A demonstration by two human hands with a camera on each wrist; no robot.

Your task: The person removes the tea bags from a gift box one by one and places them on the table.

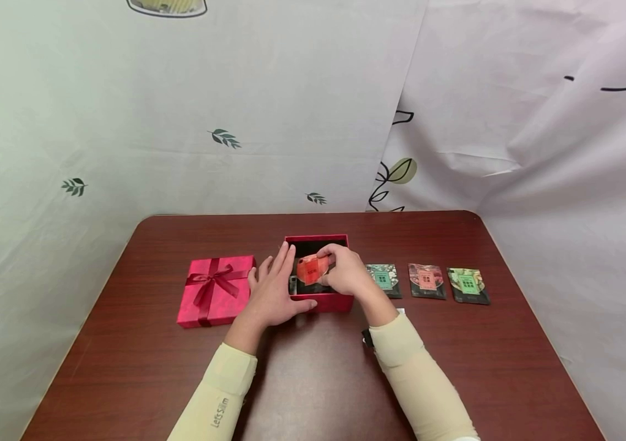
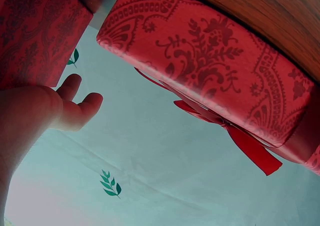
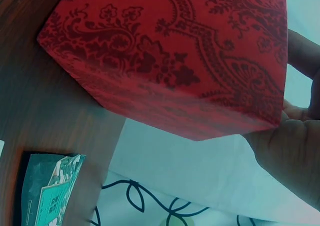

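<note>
An open red patterned box (image 1: pixel 321 302) with a black inside stands near the middle of the table. My right hand (image 1: pixel 348 272) reaches over its right side and pinches a packet with a red-orange label (image 1: pixel 312 269) at the box opening. The thumb and some fingertips of that hand are partly hidden in the head view. My left hand (image 1: pixel 274 297) rests at the box's left edge, fingers extended, thumb along the front wall. To its left lies the red lid (image 1: pixel 197 300) with a dark red ribbon bow (image 1: pixel 214 282).
Right of the box, a row of packets lies flat on the brown table (image 1: pixel 324 380): one with a teal label (image 1: pixel 383 280), one with a red label (image 1: pixel 427 280), one with a green label (image 1: pixel 468 285). A patterned cloth (image 1: pixel 269 92) hangs behind the table.
</note>
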